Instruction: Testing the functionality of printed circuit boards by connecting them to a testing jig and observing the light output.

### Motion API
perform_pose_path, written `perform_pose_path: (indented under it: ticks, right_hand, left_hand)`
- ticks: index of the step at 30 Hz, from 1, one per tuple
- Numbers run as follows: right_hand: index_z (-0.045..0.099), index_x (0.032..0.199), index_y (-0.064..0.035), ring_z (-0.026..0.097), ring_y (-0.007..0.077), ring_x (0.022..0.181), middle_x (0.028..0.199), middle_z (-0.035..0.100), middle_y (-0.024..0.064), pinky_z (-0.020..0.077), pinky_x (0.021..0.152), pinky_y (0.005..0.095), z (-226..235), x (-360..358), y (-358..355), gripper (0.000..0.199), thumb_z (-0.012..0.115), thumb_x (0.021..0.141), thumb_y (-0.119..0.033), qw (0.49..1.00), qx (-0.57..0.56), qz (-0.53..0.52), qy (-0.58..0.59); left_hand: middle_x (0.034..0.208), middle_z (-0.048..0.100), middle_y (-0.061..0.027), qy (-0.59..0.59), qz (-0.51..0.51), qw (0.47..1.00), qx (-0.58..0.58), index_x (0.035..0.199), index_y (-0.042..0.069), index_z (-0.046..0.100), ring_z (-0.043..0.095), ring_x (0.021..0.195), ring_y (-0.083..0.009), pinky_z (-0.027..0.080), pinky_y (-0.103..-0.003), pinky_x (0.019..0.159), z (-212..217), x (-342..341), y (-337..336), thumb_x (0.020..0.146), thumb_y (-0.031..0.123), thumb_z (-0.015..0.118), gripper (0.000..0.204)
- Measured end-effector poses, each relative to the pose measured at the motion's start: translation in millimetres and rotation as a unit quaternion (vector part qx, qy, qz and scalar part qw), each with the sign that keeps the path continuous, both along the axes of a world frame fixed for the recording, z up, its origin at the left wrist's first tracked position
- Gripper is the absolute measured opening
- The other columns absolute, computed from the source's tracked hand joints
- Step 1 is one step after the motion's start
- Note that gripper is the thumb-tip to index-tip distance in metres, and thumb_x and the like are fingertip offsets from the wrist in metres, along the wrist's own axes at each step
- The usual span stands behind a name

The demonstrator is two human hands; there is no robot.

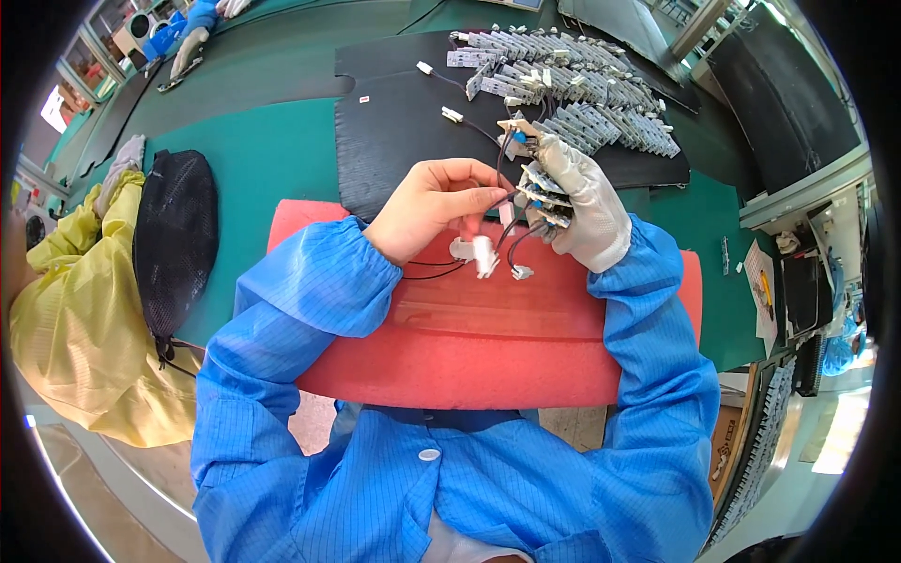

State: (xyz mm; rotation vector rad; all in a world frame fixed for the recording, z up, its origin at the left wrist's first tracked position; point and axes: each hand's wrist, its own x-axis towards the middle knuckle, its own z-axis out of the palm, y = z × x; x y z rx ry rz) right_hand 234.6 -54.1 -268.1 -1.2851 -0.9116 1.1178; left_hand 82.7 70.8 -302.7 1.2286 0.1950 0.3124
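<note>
My right hand [589, 199], in a white glove, is closed around several small circuit boards [546, 195] with dark cables. White connectors [483, 255] dangle from those cables below the boards, over a red foam pad [450, 361]. Bare and just left of the boards, my left hand [439, 208] pinches a dark cable [503, 178] between thumb and fingers. Another white connector [452, 114] on a cable lies on the black mat, beyond my left hand. What the left hand's lower fingers touch is partly hidden.
Rows of similar circuit boards [582, 80] cover the far part of a black mat [385, 141] on the green table [263, 141]. At left lie a black mesh bag [175, 244] and yellow cloth [94, 328]. Paper with a yellow pen [766, 286] sits at right. Another person's blue sleeve [199, 17] shows far left.
</note>
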Motion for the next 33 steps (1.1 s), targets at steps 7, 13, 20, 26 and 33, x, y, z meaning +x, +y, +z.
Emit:
perform_pose_path:
  ticks: [7, 13, 20, 26, 33]
  right_hand:
    - [0.058, 0.112, -0.0053, 0.046, 0.0045, 0.044, 0.064, 0.056, -0.0011, 0.0344, 0.038, 0.0181, 2, -3, 3, 0.053, 0.046, 0.090, -0.052, 0.998, -0.048, -0.023, 0.040]
    - [0.059, 0.109, -0.0020, 0.045, 0.0031, 0.040, 0.057, 0.055, 0.0012, 0.0332, 0.034, 0.0179, 14, -7, -16, 0.060, 0.041, 0.089, -0.056, 0.986, -0.147, 0.011, 0.072]
    - [0.050, 0.119, 0.0063, 0.048, 0.0059, 0.039, 0.056, 0.056, 0.0026, 0.0366, 0.035, 0.0177, 17, 3, -45, 0.053, 0.049, 0.090, -0.038, 0.995, -0.087, 0.051, 0.023]
    - [0.054, 0.105, 0.0030, 0.060, 0.0089, 0.063, 0.078, 0.062, 0.0062, 0.0477, 0.058, 0.0208, 28, 8, -50, 0.033, 0.064, 0.076, -0.009, 0.988, -0.081, -0.033, -0.127]
    - [0.054, 0.100, 0.0002, 0.065, 0.0146, 0.073, 0.087, 0.066, 0.0116, 0.0527, 0.065, 0.0257, 19, 18, -49, 0.038, 0.074, 0.067, -0.003, 0.959, -0.004, -0.035, -0.281]
  left_hand:
    - [0.078, 0.059, -0.0003, -0.042, 0.116, 0.985, 0.119, 0.084, 0.005, 0.056, 0.053, 0.066, -0.0063, 0.043, -0.021, 0.055, -6, 0, 2, 0.084, 0.005, 0.060, 0.004]
    - [0.079, 0.049, -0.0084, -0.038, 0.288, 0.729, 0.620, 0.085, 0.006, 0.056, 0.053, 0.064, -0.0226, 0.044, -0.031, 0.057, 2, -7, 12, 0.078, 0.008, 0.064, 0.011]
    - [0.082, 0.059, -0.0090, 0.037, 0.123, 0.841, 0.525, 0.097, 0.002, 0.059, 0.059, 0.073, -0.0185, 0.047, -0.027, 0.067, 8, -14, -3, 0.084, 0.001, 0.056, 0.013]
    - [0.081, 0.061, -0.0041, 0.020, 0.051, 0.982, 0.178, 0.093, -0.002, 0.059, 0.057, 0.077, -0.0089, 0.048, -0.024, 0.069, 2, -21, -5, 0.087, -0.001, 0.054, 0.008]
    - [0.081, 0.063, -0.0078, -0.003, 0.135, 0.927, 0.349, 0.091, -0.002, 0.060, 0.061, 0.076, -0.0142, 0.048, -0.025, 0.069, -3, -25, -6, 0.083, -0.003, 0.057, 0.008]
